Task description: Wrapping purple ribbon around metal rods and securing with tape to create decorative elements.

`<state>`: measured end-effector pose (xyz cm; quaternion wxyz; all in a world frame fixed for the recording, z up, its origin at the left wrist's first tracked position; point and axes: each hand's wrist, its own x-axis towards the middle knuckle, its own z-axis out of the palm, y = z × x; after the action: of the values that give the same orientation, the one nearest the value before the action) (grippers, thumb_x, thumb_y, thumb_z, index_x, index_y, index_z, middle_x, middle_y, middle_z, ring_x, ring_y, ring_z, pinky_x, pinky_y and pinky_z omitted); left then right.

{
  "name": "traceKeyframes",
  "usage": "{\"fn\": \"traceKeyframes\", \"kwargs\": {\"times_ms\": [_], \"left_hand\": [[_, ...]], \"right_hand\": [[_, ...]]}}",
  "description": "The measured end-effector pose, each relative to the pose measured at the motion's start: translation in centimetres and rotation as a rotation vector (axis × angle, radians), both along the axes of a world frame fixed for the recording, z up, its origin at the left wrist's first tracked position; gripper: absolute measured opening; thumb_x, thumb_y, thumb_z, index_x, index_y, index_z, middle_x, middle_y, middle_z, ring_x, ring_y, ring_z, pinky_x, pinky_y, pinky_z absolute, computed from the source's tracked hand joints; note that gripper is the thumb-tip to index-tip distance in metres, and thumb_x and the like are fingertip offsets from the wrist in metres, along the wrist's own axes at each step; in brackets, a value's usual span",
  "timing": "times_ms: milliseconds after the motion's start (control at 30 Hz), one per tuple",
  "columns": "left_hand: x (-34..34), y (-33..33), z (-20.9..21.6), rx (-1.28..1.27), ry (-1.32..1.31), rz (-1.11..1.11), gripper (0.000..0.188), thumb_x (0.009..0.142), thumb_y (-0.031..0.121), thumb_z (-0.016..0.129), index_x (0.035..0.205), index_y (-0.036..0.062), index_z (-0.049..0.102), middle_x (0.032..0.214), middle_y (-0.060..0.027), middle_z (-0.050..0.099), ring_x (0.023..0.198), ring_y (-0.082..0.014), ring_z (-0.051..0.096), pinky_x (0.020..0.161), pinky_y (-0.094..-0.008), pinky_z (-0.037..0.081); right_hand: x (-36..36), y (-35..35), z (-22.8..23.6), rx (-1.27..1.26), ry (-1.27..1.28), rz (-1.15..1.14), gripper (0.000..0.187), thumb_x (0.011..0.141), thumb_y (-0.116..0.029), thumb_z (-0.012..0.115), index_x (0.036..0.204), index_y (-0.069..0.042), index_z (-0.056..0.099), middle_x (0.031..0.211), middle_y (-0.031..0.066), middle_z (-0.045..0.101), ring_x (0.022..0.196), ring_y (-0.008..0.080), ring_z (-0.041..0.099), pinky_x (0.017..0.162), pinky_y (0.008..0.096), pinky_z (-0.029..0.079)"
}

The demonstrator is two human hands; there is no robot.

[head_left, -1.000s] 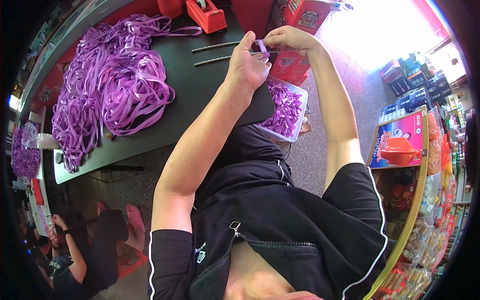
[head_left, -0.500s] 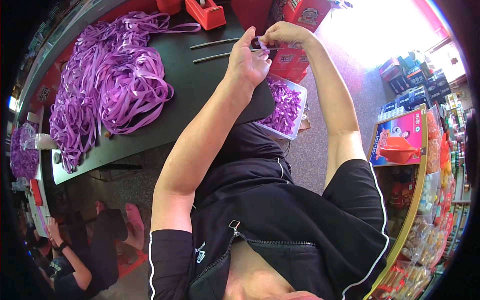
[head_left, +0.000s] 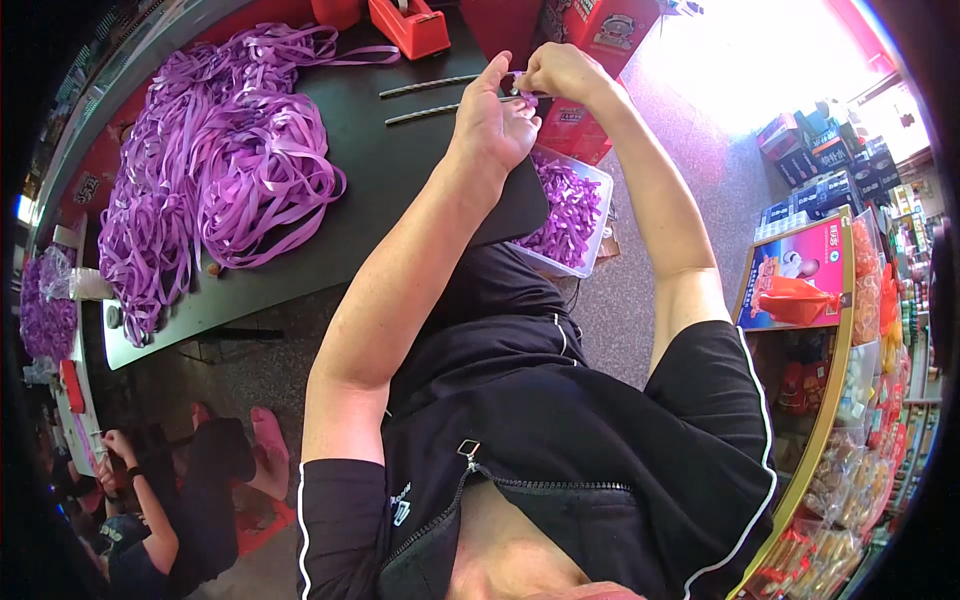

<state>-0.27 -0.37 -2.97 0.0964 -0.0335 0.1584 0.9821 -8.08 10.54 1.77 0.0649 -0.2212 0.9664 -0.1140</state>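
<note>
With right hand (head_left: 562, 72) pinching purple ribbon (head_left: 527, 95) near rods (head_left: 428, 86), grip of left hand (head_left: 492, 130) unclear, best keep ribbon flat, evenly taut.

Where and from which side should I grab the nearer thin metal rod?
Probably pinch the nearer rod across its slim shaft near its left end, coming from the left: that stretch is bare and apart from the other rod, while farther right the left hand covers it.

White lettering (head_left: 400, 507) seemingly marks the black shirt (head_left: 540, 430) and pink-blue panel (head_left: 822, 258).
</note>
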Motion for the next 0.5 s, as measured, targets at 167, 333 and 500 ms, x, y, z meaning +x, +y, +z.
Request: {"fn": "traceKeyframes", "kwargs": {"times_ms": [167, 333, 500], "left_hand": [[0.0, 0.2, 0.2, 0.012, -0.016, -0.004, 0.045, 0.089, 0.027, 0.051, 0.131, 0.0203, 0.037, 0.141, -0.0336, -0.005, 0.134, -0.0396, -0.008, 0.107, -0.0476, -0.008], [0.1, 0.2, 0.3, -0.024, -0.026, -0.007, 0.043, 0.089, 0.029, 0.051, 0.13, 0.0224, 0.039, 0.14, -0.0351, -0.001, 0.134, -0.0416, -0.004, 0.107, -0.049, -0.006], [0.5, 0.1, 0.8, -0.052, -0.018, 0.007, 0.043, 0.088, 0.03, 0.052, 0.129, 0.0224, 0.04, 0.14, -0.0361, -0.001, 0.134, -0.0423, -0.003, 0.107, -0.0498, -0.005]], "right_hand": [[1.8, -0.6, 0.2, 0.12, 0.114, -0.154, 0.032, 0.075, -0.036, 0.063, 0.087, -0.006, 0.068, 0.092, 0.0179, 0.064, 0.09, 0.0326, 0.062, 0.08, 0.0418, 0.048], [-0.5, 0.9, -1.3, 0.013, -0.098, -0.077, 0.041, 0.075, -0.043, 0.063, 0.09, -0.005, 0.067, 0.088, 0.0181, 0.065, 0.08, 0.0308, 0.063, 0.071, 0.0398, 0.047], [-2.5, 5.8, -3.5, -0.805, -0.455, -0.122, 0.046, 0.083, -0.049, 0.055, 0.093, -0.006, 0.067, 0.078, 0.0001, 0.061, 0.059, 0.0054, 0.043, 0.051, 0.0202, 0.033]]}}
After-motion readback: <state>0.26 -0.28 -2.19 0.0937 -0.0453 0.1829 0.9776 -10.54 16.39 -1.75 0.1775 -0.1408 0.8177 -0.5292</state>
